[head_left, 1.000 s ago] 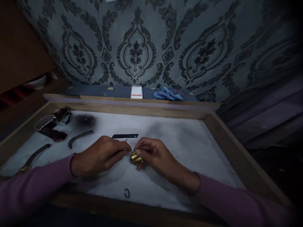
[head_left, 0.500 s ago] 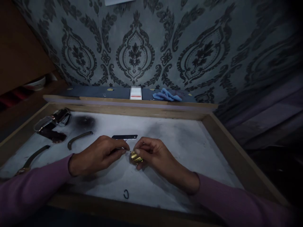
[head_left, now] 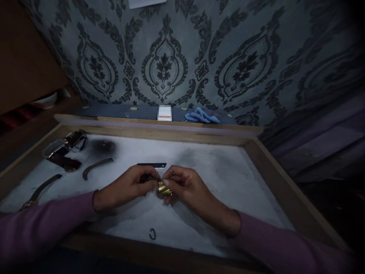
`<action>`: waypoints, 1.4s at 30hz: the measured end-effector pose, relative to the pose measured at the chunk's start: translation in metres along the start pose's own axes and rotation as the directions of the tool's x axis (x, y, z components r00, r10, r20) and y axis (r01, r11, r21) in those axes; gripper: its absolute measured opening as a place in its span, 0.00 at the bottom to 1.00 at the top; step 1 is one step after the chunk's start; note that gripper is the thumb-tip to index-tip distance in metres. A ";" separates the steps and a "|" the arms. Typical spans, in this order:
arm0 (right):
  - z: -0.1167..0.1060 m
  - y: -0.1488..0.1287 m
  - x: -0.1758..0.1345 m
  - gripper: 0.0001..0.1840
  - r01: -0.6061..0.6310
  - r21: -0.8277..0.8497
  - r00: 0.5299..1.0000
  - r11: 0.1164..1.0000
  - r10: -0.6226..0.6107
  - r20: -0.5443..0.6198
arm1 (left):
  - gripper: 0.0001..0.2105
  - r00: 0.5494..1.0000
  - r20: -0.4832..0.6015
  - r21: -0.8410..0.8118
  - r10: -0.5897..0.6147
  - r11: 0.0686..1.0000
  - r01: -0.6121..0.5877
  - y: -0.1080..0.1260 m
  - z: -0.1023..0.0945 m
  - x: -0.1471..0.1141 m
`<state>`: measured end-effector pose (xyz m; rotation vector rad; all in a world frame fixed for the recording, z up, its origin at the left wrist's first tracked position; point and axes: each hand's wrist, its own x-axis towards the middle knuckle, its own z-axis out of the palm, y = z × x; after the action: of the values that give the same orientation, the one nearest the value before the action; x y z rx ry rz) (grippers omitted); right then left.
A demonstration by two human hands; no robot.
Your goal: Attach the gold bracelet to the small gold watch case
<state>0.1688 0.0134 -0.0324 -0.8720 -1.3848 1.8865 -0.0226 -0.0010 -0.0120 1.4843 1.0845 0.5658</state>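
A shiny gold watch case point(head_left: 164, 189) is held over the middle of the white tray bottom, pinched by my right hand point(head_left: 185, 186) at its right side. My left hand point(head_left: 134, 185) is closed, thumb and fingertips pressed together against the left edge of the case. Whatever lies between those left fingertips is hidden now. Just behind my hands a dark flat blade point(head_left: 151, 165) with a small hole lies on the tray. A small dark open loop point(head_left: 152, 234) rests in front of them.
Wooden walls point(head_left: 182, 134) rim the tray. Watches with dark straps point(head_left: 64, 161) lie at its left, near a curved strap piece point(head_left: 97, 166) and another strap point(head_left: 44, 190). On the ledge behind are a small white box point(head_left: 164, 113) and a blue cloth point(head_left: 202, 115).
My left hand has moved right, closer to the watch case; the thin metal piece seen at its fingertips before is now covered. My right hand keeps its grip.
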 end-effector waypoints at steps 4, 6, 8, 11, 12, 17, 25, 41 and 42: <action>0.000 -0.001 -0.001 0.10 0.014 -0.023 1.000 1.000 -0.014 -0.006 | 0.10 0.999 -0.008 -0.183 -0.039 0.982 0.037 -0.004 0.004 0.005; 0.001 -0.002 -0.001 0.09 0.011 -0.030 1.000 0.999 -0.012 -0.006 | 0.09 0.999 0.001 -0.204 -0.036 0.978 0.036 -0.006 0.004 0.006; 0.002 -0.002 -0.001 0.08 0.011 -0.038 1.000 0.999 -0.011 -0.005 | 0.09 0.999 0.010 -0.201 -0.036 0.979 0.037 -0.007 0.003 0.007; 0.003 -0.002 -0.001 0.08 0.008 -0.052 1.000 0.999 -0.009 -0.005 | 0.08 0.999 0.005 -0.200 -0.045 0.979 0.045 -0.007 0.003 0.007; 0.004 -0.002 -0.001 0.08 0.010 -0.055 1.000 0.998 -0.010 -0.006 | 0.08 0.999 0.002 -0.200 -0.051 0.979 0.051 -0.007 0.003 0.007; 0.005 0.001 -0.002 0.07 0.013 -0.085 1.000 0.996 -0.014 -0.016 | 0.08 0.997 -0.009 -0.187 -0.075 0.980 0.072 -0.004 0.005 0.007; 0.008 -0.004 -0.006 0.07 0.007 -0.116 1.000 0.993 -0.010 -0.028 | 0.10 0.993 -0.045 -0.177 -0.113 0.979 0.104 -0.004 0.007 0.008; 0.011 -0.005 -0.007 0.08 -0.018 -0.112 0.998 0.994 0.011 -0.065 | 0.08 0.988 -0.042 -0.154 -0.150 0.978 0.142 0.000 0.008 0.007; 0.011 -0.005 -0.008 0.08 -0.018 -0.108 0.998 0.994 0.011 -0.067 | 0.08 0.987 -0.044 -0.152 -0.152 0.978 0.144 0.000 0.009 0.007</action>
<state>0.1652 0.0026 -0.0241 -0.9912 -1.4549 1.7905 -0.0123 0.0006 -0.0155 1.2533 1.1600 0.5726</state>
